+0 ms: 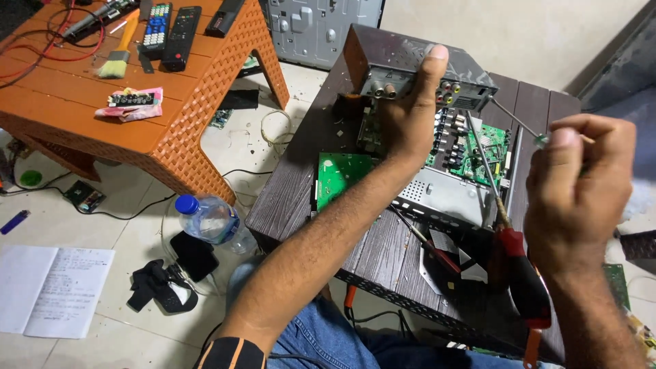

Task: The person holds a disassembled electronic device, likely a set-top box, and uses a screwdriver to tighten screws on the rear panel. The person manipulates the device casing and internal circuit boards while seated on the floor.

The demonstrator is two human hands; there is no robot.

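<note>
Head view. Left hand [408,113] grips the back edge of a grey metal chassis [410,65], tilted up on a dark slatted table [301,178]; thumb on top, fingers wrapped over the rear panel w/ round sockets, incl. yellow, white and red ones. Chassis surface: dull sheet metal, scuffed. Below it, open electronics: green circuit board [338,174], flat, rectangular, at table's left part; second green board [485,147] w/ black connectors, further right; perforated silver metal shield [444,195] between them, nearer the person.

Right hand [577,195] is clenched round a thin tool w/ steel shaft [516,119]; shaft tip points at chassis' right corner. Handle mostly hidden in the fist; a small green bit shows at the fingers.

A red-and-black handled screwdriver [519,266] lies on the table just beside the right wrist, its shaft angled up over the boards. A second, slimmer screwdriver [424,242] lies near the forearm.

Left of table: orange plastic stool-table [102,116], woven-pattern texture, carrying 2 remote controls [169,31], a yellow-handled brush [117,55], red wires. On tiled floor: clear plastic bottle [208,219] w/ blue cap, black strap, open notebook [51,290] w/ handwriting, white pages, blue lighter [15,221].
</note>
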